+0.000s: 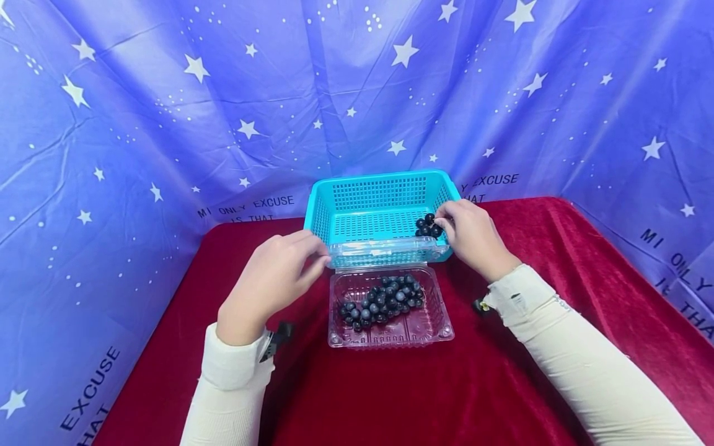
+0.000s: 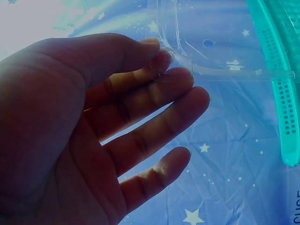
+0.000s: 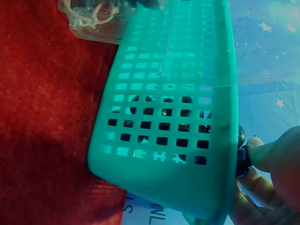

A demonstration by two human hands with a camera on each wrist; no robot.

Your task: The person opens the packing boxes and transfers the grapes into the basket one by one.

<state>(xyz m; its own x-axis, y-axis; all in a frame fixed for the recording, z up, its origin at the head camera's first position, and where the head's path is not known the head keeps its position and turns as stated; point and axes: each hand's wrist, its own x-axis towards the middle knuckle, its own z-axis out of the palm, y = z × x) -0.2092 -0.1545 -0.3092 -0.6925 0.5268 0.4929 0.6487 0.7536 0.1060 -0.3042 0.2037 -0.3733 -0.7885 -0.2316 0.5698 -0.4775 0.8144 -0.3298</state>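
Observation:
A clear plastic clamshell box (image 1: 432,331) lies open on the red cloth, a large bunch of dark grapes (image 1: 385,303) in its base. Its lid (image 1: 385,249) stands raised against the front of a turquoise basket (image 1: 379,193). My left hand (image 1: 273,282) pinches a corner of that lid (image 2: 225,72) between thumb and forefinger, the other fingers spread. Inside the basket's right end is a small cluster of dark grapes (image 1: 426,228). Over the rim, my right hand (image 1: 474,238) grips this cluster by its edge; a dark grape (image 3: 243,161) shows at the fingertips.
Red velvet cloth (image 1: 379,396) covers the table. Behind it hangs a blue curtain (image 1: 334,80) with white stars and lettering, close to the basket's back. The basket's perforated side (image 3: 159,187) stands beside the right hand.

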